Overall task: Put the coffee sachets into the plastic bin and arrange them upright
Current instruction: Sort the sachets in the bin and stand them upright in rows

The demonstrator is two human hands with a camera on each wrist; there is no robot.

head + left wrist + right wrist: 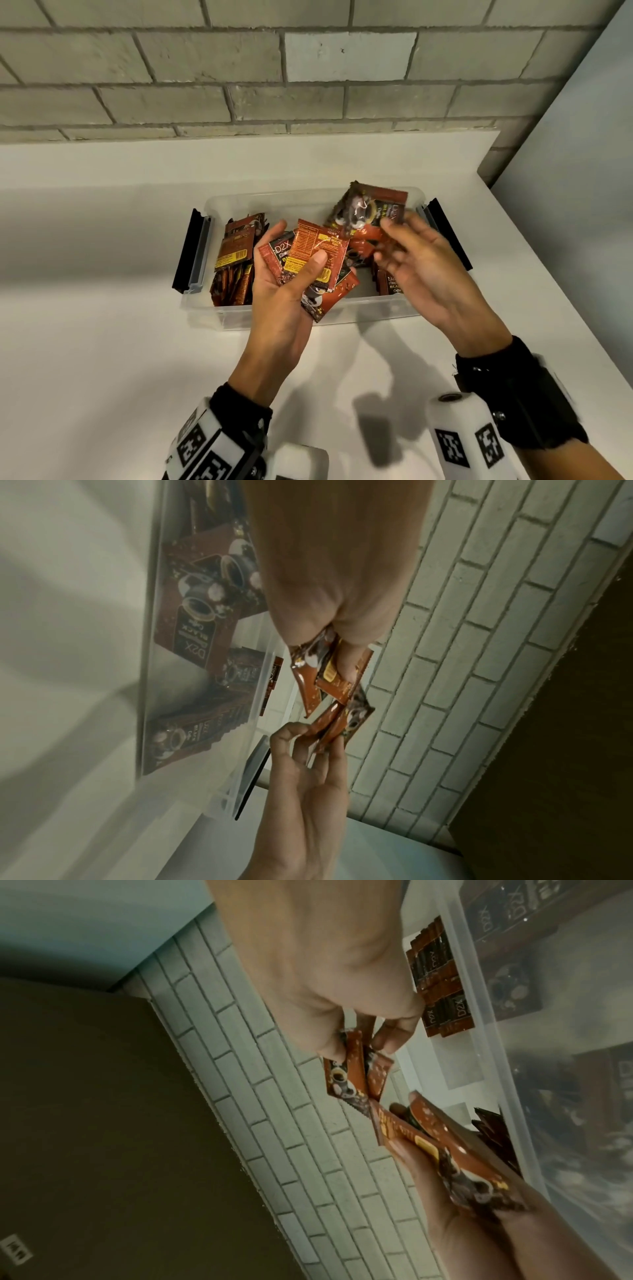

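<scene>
A clear plastic bin (pixel 373 310) with black side latches stands on the white counter. Several brown coffee sachets (pixel 234 258) stand upright at its left end; others (pixel 390 282) lie loose at its right. My left hand (pixel 291 270) hovers over the bin's front and grips a fan of sachets (pixel 317 258), thumb pressed on top. My right hand (pixel 394 236) pinches a small bunch of sachets (pixel 371 209) just above the bin's right half. In the left wrist view, the left hand's sachets (pixel 322 674) nearly touch the right hand's sachets (pixel 337 727). The right wrist view shows the right hand's sachets (pixel 356 1074).
The white counter (pixel 102 342) runs to a grey brick wall (pixel 239 68) behind the bin. Its right edge (pixel 561 274) drops off beside a pale wall. Black latches (pixel 190 251) stick out at both ends of the bin.
</scene>
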